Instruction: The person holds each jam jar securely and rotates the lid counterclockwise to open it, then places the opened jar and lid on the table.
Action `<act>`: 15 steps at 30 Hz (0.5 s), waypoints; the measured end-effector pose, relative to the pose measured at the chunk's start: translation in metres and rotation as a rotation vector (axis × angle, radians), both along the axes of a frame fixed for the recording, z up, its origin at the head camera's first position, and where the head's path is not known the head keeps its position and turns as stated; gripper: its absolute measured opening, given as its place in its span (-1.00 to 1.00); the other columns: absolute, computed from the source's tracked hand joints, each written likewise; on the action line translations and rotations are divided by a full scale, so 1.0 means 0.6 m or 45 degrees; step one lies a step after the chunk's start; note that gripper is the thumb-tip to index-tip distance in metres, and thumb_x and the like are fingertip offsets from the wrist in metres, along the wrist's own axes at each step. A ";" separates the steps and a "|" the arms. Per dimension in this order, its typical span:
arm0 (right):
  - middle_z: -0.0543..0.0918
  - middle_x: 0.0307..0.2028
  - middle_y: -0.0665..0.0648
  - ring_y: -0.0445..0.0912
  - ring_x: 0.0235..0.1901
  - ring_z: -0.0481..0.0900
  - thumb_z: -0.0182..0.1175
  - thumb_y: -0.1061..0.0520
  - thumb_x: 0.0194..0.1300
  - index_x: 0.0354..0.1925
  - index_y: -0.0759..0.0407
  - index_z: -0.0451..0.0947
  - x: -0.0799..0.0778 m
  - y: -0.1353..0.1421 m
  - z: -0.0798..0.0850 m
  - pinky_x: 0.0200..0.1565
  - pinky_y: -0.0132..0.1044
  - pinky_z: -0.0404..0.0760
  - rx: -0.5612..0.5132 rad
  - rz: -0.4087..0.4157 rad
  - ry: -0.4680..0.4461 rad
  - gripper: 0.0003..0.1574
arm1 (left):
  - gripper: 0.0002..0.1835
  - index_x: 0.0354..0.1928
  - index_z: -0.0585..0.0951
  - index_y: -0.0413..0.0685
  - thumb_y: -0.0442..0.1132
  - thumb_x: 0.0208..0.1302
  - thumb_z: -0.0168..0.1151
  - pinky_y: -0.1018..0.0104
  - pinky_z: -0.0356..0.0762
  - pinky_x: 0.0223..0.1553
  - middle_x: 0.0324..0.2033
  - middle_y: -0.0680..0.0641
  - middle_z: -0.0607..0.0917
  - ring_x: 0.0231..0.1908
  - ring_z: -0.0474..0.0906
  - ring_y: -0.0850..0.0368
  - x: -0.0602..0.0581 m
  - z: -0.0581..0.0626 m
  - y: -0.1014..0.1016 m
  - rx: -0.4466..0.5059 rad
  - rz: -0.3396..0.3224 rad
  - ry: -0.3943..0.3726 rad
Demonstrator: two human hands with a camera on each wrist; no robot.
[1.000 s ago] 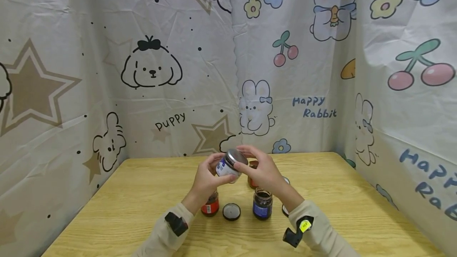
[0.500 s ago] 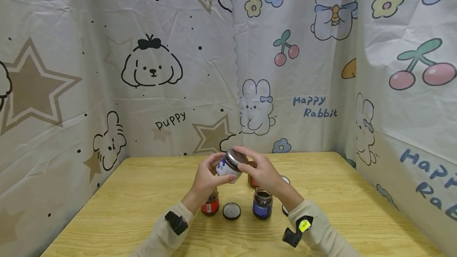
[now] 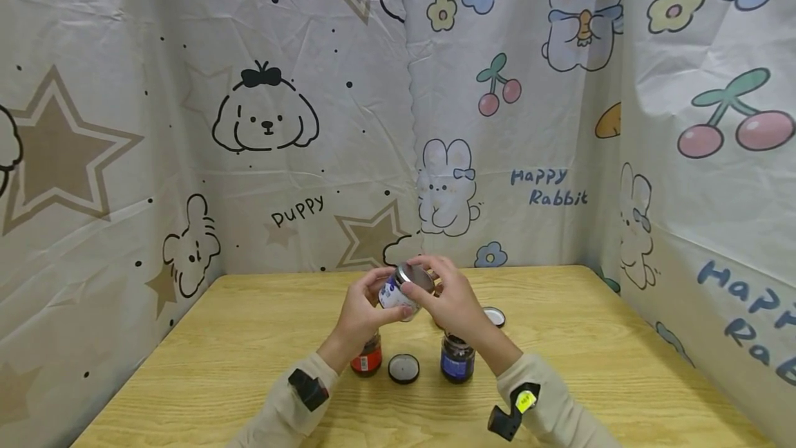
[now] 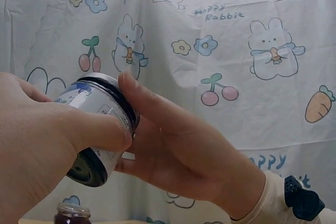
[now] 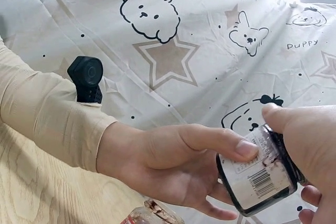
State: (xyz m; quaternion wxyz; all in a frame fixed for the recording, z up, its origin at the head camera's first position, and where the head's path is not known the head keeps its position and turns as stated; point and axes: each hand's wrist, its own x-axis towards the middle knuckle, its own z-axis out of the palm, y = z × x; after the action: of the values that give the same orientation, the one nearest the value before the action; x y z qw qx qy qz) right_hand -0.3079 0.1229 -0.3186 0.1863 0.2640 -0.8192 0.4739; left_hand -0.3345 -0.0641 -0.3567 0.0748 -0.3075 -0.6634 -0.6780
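Above the table, both hands are on a glass jar [image 3: 395,296] with a white-and-blue label, tilted with its lid up and to the right. My left hand [image 3: 361,306] grips the jar's body, thumb across the label. The right hand [image 3: 450,296] holds the silver lid [image 3: 418,276], its thumb at the near edge and fingers over the far side. In the right wrist view a barcode shows on the jar [image 5: 257,182], and the right hand [image 5: 310,145] wraps the lid end. Dark contents show at the jar's base [image 4: 89,169] in the left wrist view.
On the wooden table [image 3: 249,337], below the hands, stand a red-labelled jar [image 3: 367,357] and an uncapped blue-labelled jar [image 3: 457,361]. Between them lies an upturned lid [image 3: 403,368]. Another lid [image 3: 494,316] lies farther right. Another jar is mostly hidden behind the right hand.
The right hand has turned around the lid, and its forearm has shifted slightly left, covering more of the red jar behind. The left hand keeps its grip almost in place.
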 end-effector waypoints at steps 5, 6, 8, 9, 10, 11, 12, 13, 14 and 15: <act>0.45 -0.12 0.01 -0.02 -0.24 0.47 0.22 -0.30 0.13 0.16 -0.16 0.40 0.001 0.005 0.001 -0.34 -0.18 0.54 -0.011 -0.019 -0.035 -0.34 | -0.36 0.11 0.43 -0.22 -0.40 -0.08 0.46 0.22 0.49 -0.14 -0.06 -0.10 0.63 -0.11 0.50 -0.02 0.023 0.019 0.000 -0.025 0.008 0.005; 0.45 -0.11 0.00 -0.01 -0.23 0.48 0.22 -0.30 0.13 0.17 -0.18 0.39 0.002 0.005 0.001 -0.33 -0.17 0.54 -0.013 -0.012 -0.040 -0.34 | -0.36 0.11 0.43 -0.23 -0.39 -0.09 0.46 0.22 0.48 -0.14 -0.07 -0.10 0.63 -0.11 0.50 -0.02 0.026 0.022 0.000 -0.030 0.014 0.005; 0.45 -0.08 -0.01 -0.02 -0.21 0.47 0.21 -0.30 0.15 0.18 -0.21 0.38 0.003 0.007 0.003 -0.30 -0.16 0.53 -0.014 0.005 -0.042 -0.35 | -0.36 0.11 0.43 -0.23 -0.39 -0.09 0.47 0.22 0.48 -0.14 -0.07 -0.11 0.63 -0.11 0.49 -0.01 0.031 0.026 0.000 -0.029 0.017 0.001; 0.46 -0.06 -0.02 -0.03 -0.19 0.47 0.20 -0.29 0.16 0.19 -0.21 0.37 0.003 0.007 0.004 -0.28 -0.15 0.53 -0.015 0.015 -0.038 -0.36 | -0.36 0.11 0.43 -0.23 -0.39 -0.09 0.46 0.23 0.47 -0.13 -0.07 -0.12 0.63 -0.10 0.49 -0.01 0.031 0.026 0.000 -0.028 0.019 0.003; 0.46 -0.04 -0.03 -0.04 -0.18 0.46 0.19 -0.28 0.17 0.19 -0.21 0.36 0.003 0.008 0.004 -0.27 -0.14 0.52 -0.015 0.024 -0.034 -0.36 | -0.35 0.11 0.43 -0.24 -0.39 -0.09 0.46 0.22 0.47 -0.13 -0.07 -0.13 0.63 -0.10 0.49 -0.01 0.031 0.026 0.000 -0.023 0.018 0.004; 0.47 -0.02 -0.03 -0.05 -0.16 0.45 0.19 -0.26 0.18 0.20 -0.20 0.36 0.003 0.008 0.005 -0.25 -0.14 0.51 -0.017 0.034 -0.030 -0.37 | -0.35 0.11 0.43 -0.24 -0.39 -0.09 0.46 0.22 0.46 -0.12 -0.06 -0.13 0.62 -0.09 0.49 -0.01 0.030 0.026 0.000 -0.020 0.017 0.008; 0.47 0.01 -0.04 -0.07 -0.13 0.44 0.19 -0.24 0.20 0.21 -0.20 0.35 0.003 0.008 0.006 -0.23 -0.13 0.51 -0.019 0.046 -0.028 -0.37 | -0.36 0.11 0.43 -0.24 -0.40 -0.08 0.46 0.22 0.46 -0.12 -0.07 -0.13 0.62 -0.09 0.49 -0.02 0.030 0.026 -0.001 -0.018 0.016 0.009; 0.48 0.03 -0.04 -0.08 -0.11 0.44 0.19 -0.21 0.21 0.21 -0.18 0.35 0.003 0.009 0.007 -0.21 -0.12 0.50 -0.022 0.060 -0.024 -0.38 | -0.36 0.11 0.43 -0.24 -0.40 -0.08 0.45 0.21 0.46 -0.12 -0.07 -0.14 0.62 -0.09 0.49 -0.02 0.030 0.026 -0.001 -0.014 0.013 0.013; 0.48 0.04 -0.04 -0.08 -0.08 0.43 0.20 -0.17 0.23 0.22 -0.17 0.35 0.003 0.009 0.008 -0.17 -0.12 0.49 -0.027 0.075 -0.023 -0.39 | -0.36 0.11 0.42 -0.24 -0.41 -0.07 0.45 0.22 0.46 -0.12 -0.07 -0.14 0.62 -0.09 0.49 -0.02 0.029 0.026 -0.002 -0.012 0.012 0.017; 0.48 0.06 -0.03 -0.09 -0.05 0.42 0.20 -0.13 0.24 0.22 -0.16 0.34 0.003 0.009 0.009 -0.15 -0.11 0.49 -0.030 0.090 -0.025 -0.40 | -0.37 0.11 0.42 -0.24 -0.41 -0.07 0.45 0.22 0.46 -0.11 -0.07 -0.14 0.62 -0.09 0.49 -0.02 0.029 0.026 -0.002 -0.011 0.011 0.019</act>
State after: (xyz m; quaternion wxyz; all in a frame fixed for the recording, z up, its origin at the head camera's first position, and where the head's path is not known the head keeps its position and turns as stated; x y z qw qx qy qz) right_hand -0.3062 0.1286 -0.3130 0.1645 0.2859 -0.8054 0.4924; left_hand -0.3172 -0.0651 -0.3409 0.0813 -0.3102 -0.6671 -0.6724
